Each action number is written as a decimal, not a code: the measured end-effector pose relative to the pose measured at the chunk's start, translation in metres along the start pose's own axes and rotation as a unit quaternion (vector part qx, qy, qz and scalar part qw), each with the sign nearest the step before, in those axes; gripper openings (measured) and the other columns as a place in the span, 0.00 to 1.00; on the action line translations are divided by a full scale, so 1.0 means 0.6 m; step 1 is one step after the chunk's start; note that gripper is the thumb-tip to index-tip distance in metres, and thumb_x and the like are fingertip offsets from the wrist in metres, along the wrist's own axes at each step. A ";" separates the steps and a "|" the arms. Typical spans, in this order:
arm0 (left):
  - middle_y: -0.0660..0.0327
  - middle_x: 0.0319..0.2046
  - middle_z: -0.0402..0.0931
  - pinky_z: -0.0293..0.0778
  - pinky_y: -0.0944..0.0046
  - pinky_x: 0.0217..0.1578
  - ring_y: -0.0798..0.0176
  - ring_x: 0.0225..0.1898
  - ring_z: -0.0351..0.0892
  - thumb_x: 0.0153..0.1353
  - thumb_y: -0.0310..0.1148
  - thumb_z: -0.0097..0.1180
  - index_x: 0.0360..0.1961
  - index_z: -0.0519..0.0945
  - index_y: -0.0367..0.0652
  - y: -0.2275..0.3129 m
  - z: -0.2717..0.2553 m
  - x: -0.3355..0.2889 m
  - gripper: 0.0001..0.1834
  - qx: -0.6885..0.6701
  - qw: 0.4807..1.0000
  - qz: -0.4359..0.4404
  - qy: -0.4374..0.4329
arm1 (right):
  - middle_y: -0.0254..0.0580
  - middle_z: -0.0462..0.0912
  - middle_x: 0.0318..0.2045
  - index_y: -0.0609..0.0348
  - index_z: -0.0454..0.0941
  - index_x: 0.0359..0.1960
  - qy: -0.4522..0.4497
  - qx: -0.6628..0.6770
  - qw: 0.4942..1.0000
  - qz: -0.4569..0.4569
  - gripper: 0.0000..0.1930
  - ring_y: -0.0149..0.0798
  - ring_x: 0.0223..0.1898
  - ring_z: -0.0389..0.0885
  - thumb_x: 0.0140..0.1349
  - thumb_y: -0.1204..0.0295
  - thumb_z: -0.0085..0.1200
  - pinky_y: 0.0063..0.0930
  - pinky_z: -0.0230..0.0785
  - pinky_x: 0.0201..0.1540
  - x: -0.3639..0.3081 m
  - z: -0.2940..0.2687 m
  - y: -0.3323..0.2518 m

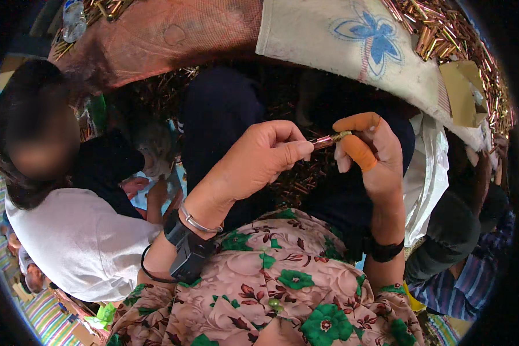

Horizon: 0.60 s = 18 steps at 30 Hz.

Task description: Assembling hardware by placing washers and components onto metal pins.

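Note:
Between my two hands lies an expansion anchor bolt (pixel 324 142), a slim pinkish-metal sleeve with a yellowish threaded end pointing right. My left hand (pixel 265 153) pinches its left part between thumb and bent fingers. Orange finger covers sit on the thumb and forefinger of my right hand (pixel 378 151). Those fingers curl round the bolt's threaded end, one above and one below. Whether a small nut or washer is at that end is too small to tell.
Many similar bolts are heaped at the upper right (pixel 438 34) and in the dark beneath my hands. A reddish woven sack (pixel 173 40) and a pale cloth with a blue flower (pixel 311 40) span the far side. Other people sit close on the left (pixel 81 236) and right (pixel 467 277).

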State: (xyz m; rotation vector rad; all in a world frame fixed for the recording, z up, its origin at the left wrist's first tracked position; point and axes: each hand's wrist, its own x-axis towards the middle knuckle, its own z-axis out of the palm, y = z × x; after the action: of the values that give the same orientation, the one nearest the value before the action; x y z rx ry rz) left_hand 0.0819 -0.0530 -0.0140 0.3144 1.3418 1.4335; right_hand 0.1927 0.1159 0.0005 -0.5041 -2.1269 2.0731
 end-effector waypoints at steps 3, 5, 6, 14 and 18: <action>0.73 0.14 0.60 0.52 0.78 0.13 0.79 0.13 0.55 0.60 0.36 0.52 0.28 0.73 0.41 -0.007 -0.008 0.008 0.09 -0.066 0.997 -0.024 -0.022 | 0.37 0.76 0.24 0.63 0.72 0.39 -0.011 -0.006 1.000 -0.011 0.07 0.24 0.23 0.71 0.59 0.78 0.49 0.16 0.63 0.26 0.006 -0.004 0.008; 0.74 0.14 0.59 0.50 0.78 0.13 0.80 0.13 0.53 0.60 0.35 0.52 0.28 0.73 0.41 -0.013 -0.012 0.011 0.09 -0.105 0.993 -0.046 -0.037 | 0.37 0.76 0.25 0.63 0.72 0.39 -0.021 -0.015 1.000 -0.017 0.07 0.24 0.23 0.71 0.58 0.79 0.49 0.16 0.63 0.26 0.010 -0.004 0.011; 0.74 0.14 0.58 0.49 0.78 0.13 0.80 0.13 0.53 0.60 0.35 0.52 0.28 0.73 0.41 -0.015 -0.013 0.011 0.09 -0.124 0.990 -0.057 -0.045 | 0.38 0.76 0.25 0.63 0.72 0.39 -0.026 -0.026 0.999 -0.017 0.07 0.25 0.23 0.71 0.58 0.79 0.49 0.16 0.63 0.27 0.011 -0.006 0.012; 0.75 0.13 0.56 0.47 0.78 0.13 0.80 0.12 0.50 0.61 0.37 0.51 0.27 0.72 0.42 -0.015 -0.010 0.012 0.11 -0.215 0.967 -0.118 -0.066 | 0.40 0.77 0.25 0.66 0.72 0.37 -0.005 0.033 0.999 0.030 0.08 0.28 0.23 0.73 0.55 0.79 0.51 0.19 0.66 0.27 0.018 -0.002 0.009; 0.74 0.13 0.58 0.47 0.77 0.12 0.81 0.12 0.52 0.61 0.37 0.52 0.27 0.72 0.42 -0.015 -0.006 0.009 0.11 -0.233 0.962 -0.122 -0.072 | 0.40 0.76 0.21 0.66 0.72 0.35 -0.004 0.041 0.998 0.054 0.08 0.29 0.19 0.73 0.54 0.77 0.52 0.19 0.66 0.24 0.015 -0.006 -0.001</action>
State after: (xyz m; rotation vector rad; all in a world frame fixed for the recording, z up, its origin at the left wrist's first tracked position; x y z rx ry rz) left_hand 0.0817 -0.0526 -0.0250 -0.0569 0.8571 1.4361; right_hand 0.1850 0.1222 0.0000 -0.6155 -2.0515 2.2122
